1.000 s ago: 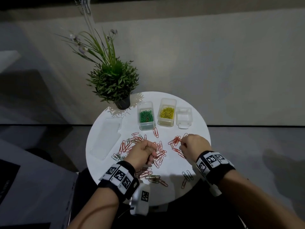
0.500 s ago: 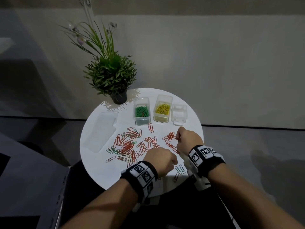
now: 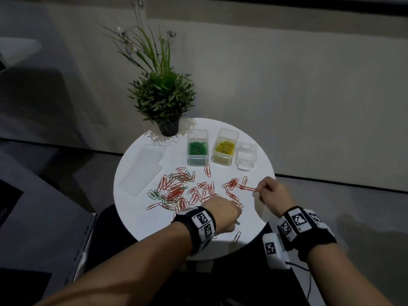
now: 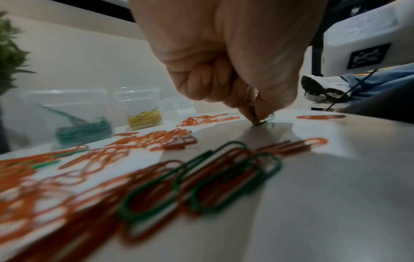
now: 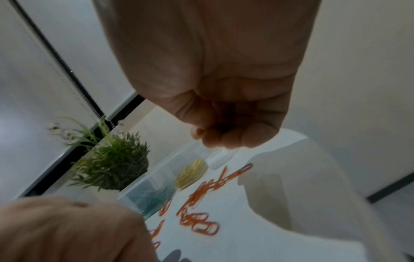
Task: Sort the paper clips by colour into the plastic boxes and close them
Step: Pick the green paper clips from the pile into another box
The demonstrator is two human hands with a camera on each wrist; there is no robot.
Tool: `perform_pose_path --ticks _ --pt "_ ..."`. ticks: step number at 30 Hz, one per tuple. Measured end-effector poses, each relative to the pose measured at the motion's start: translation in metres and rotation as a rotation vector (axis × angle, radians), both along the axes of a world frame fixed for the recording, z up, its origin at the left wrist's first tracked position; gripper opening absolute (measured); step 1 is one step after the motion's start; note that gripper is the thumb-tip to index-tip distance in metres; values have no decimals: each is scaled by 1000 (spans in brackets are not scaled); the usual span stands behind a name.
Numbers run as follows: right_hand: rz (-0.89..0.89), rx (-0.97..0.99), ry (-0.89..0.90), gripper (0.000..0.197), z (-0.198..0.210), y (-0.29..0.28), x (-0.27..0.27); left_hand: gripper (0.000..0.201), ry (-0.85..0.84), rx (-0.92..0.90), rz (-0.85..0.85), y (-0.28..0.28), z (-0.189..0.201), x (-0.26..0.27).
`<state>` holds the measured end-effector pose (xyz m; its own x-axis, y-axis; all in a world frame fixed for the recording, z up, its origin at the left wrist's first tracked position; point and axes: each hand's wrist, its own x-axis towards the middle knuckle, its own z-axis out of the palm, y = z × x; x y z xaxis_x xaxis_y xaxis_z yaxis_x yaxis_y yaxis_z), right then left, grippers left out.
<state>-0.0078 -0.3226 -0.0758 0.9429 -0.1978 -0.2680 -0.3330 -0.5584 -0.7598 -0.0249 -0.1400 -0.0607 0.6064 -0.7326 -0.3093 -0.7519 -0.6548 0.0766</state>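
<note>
Red paper clips (image 3: 183,191) with a few green ones mixed in lie scattered on the white round table (image 3: 136,217). At the back stand a box of green clips (image 3: 197,149), a box of yellow clips (image 3: 225,147) and an empty clear box (image 3: 246,156), all without lids. My left hand (image 3: 235,220) is low at the table's near side, its fingertips (image 4: 251,113) pinching a green clip (image 4: 267,119) against the surface. My right hand (image 3: 258,191) pinches the end of a red clip (image 3: 249,188) that hangs linked to a small red cluster (image 3: 231,184). In the right wrist view the fingers (image 5: 224,138) are curled and hide the clip.
A potted plant (image 3: 164,100) stands at the table's back left. A flat clear lid (image 3: 143,168) lies on the left side. A loose clip (image 3: 236,236) lies near the front edge. A person's shoe (image 4: 325,88) shows beyond the table edge.
My left hand has moved from the middle of the pile to the near right of the table and pinches a green clip. My right hand has drawn a red clip rightward.
</note>
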Motion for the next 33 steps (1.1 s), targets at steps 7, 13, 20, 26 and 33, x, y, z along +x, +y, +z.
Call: perform_pose_path --ticks 7,13,20,26,33 --pt "197 -51 14 20 18 65 16 13 254 -590 741 70 -5 5" --pt "679 -491 86 57 20 137 42 28 520 -1168 1203 137 -13 2" --pt "774 -626 53 53 13 159 57 20 1043 -1618 1330 176 -10 7" --pt "555 -614 -40 25 10 161 62 29 913 -1546 1414 188 -15 15" --pt "479 -701 0 16 2 186 77 23 813 -1549 1464 202 -31 11"
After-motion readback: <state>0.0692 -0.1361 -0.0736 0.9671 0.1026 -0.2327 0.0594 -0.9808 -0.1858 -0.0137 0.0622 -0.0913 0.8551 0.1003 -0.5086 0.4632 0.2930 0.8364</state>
